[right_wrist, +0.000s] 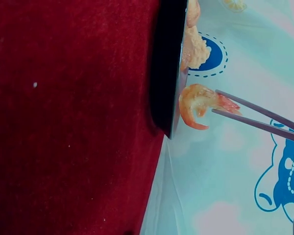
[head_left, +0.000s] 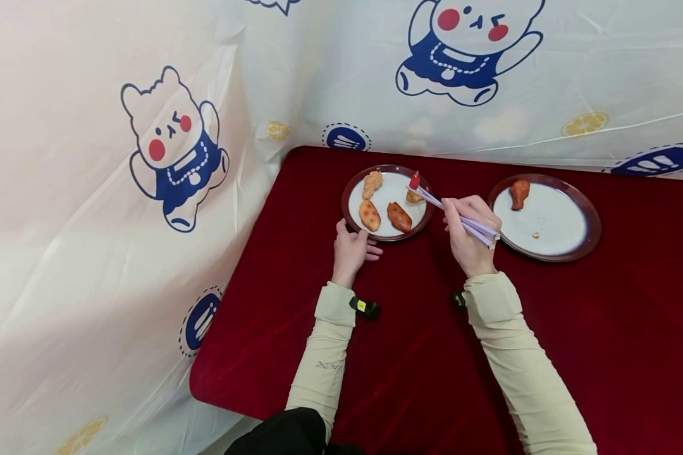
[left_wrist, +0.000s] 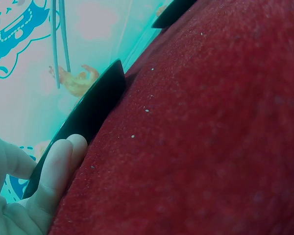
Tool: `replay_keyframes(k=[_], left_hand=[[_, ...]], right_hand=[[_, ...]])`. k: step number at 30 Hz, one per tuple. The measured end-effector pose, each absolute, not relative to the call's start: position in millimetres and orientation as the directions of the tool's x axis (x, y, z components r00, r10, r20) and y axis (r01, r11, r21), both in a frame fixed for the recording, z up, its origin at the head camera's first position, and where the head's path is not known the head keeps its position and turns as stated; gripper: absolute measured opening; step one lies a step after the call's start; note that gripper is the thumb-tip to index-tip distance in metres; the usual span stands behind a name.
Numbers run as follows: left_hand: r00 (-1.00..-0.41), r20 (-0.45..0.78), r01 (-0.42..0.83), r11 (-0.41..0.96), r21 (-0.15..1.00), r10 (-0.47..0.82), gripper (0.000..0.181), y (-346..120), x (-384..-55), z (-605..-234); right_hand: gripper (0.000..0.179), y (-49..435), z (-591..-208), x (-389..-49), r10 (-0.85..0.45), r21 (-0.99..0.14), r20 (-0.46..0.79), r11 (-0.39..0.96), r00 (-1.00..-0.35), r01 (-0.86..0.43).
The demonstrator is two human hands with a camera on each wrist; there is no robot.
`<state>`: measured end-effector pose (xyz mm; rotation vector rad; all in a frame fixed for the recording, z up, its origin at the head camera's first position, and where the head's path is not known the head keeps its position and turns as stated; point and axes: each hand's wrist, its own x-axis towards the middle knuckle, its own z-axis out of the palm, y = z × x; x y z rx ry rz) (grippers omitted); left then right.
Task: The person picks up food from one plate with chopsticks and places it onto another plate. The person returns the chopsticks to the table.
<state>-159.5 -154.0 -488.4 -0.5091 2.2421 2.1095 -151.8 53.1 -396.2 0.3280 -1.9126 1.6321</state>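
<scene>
My right hand (head_left: 471, 235) grips a pair of lavender chopsticks (head_left: 430, 197). Between their tips is the red tail of a curled orange shrimp (right_wrist: 198, 98), whose body hangs right at the rim in the right wrist view. The left plate (head_left: 388, 237), white with a brown rim, also bears a crumbly golden piece (head_left: 372, 184), a flat yellow-brown piece (head_left: 369, 215) and a glazed chicken wing (head_left: 399, 217). At its near left edge my left hand (head_left: 351, 253) pinches the rim, thumb and fingers on either side in the left wrist view.
A second brown-rimmed plate (head_left: 563, 221) stands to the right, holding a browned drumstick (head_left: 520, 194) and a small crumb (head_left: 535, 235). A dark red cloth (head_left: 415, 354) covers the table. Printed white curtains (head_left: 341, 76) hang behind it and along its left side.
</scene>
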Motion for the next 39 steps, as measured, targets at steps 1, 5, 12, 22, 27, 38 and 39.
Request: replay_keyframes(k=[1, 5, 12, 22, 27, 38, 39], left_hand=[[-0.947, -0.236, -0.248, 0.032, 0.968, -0.219, 0.065, -154, -160, -489], [-0.948, -0.233, -0.246, 0.032, 0.969, -0.216, 0.063, -154, -160, -489], [-0.948, -0.245, -0.257, 0.035, 0.966, -0.205, 0.063, -155, -160, -487], [-0.946, -0.260, -0.273, 0.045, 0.961, -0.191, 0.066, -156, -160, -487], [-0.945, -0.247, -0.262, 0.047, 0.964, -0.213, 0.068, -155, -159, -488], [-0.945, -0.241, -0.257, 0.047, 0.965, -0.222, 0.067, -152, -156, -482], [-0.945, -0.242, -0.259, 0.047, 0.965, -0.222, 0.067, -152, -156, -482]], right_hand=[[0.013, 53, -396, -151, 0.190, -0.810, 0.583, 0.211, -0.790, -0.547], [0.014, 56, -394, -151, 0.200, -0.810, 0.586, 0.187, -0.785, -0.556], [0.016, 66, -396, -154, 0.294, -0.815, 0.579, 0.175, -0.761, -0.552], [0.019, 92, -390, -146, 0.405, -0.824, 0.561, 0.193, -0.722, -0.532], [0.024, 112, -389, -142, 0.478, -0.840, 0.538, 0.240, -0.694, -0.486], [0.021, 158, -391, -137, 0.594, -0.862, 0.483, 0.191, -0.644, -0.470], [0.021, 161, -390, -135, 0.602, -0.864, 0.481, 0.200, -0.638, -0.462]])
